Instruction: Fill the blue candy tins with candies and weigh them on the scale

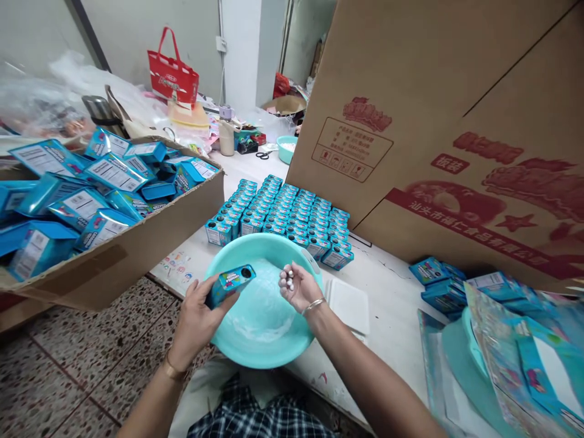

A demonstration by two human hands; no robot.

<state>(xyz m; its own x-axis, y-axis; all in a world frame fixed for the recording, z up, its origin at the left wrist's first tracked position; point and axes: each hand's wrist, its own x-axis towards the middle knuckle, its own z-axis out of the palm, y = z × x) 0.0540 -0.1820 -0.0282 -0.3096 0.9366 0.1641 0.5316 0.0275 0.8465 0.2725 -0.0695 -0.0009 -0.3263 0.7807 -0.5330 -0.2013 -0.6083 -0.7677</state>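
My left hand [196, 319] grips a small blue printed box [228, 285] over the left side of the turquoise basin [261, 360]. The box is tilted, and a round dark hole shows in its top end. Over the basin's right side, my right hand [298, 287] is turned palm up with curled fingers. A few small whitish balls [290, 281] rest in it, and white powder coats the fingertips. White powder [260, 325] also lies across the basin's floor. Just behind the basin, many matching blue boxes [292, 213] stand upright in tight rows, dark round holes on top.
At left stands an open carton [150, 243] heaped with blue boxes. A large printed cardboard box [433, 140] walls off the right back. A white lidded container [349, 306] sits right of the basin. Further right are stacked blue boxes [440, 286] and another turquoise basin [465, 359]. Scissors [263, 156] lie behind.
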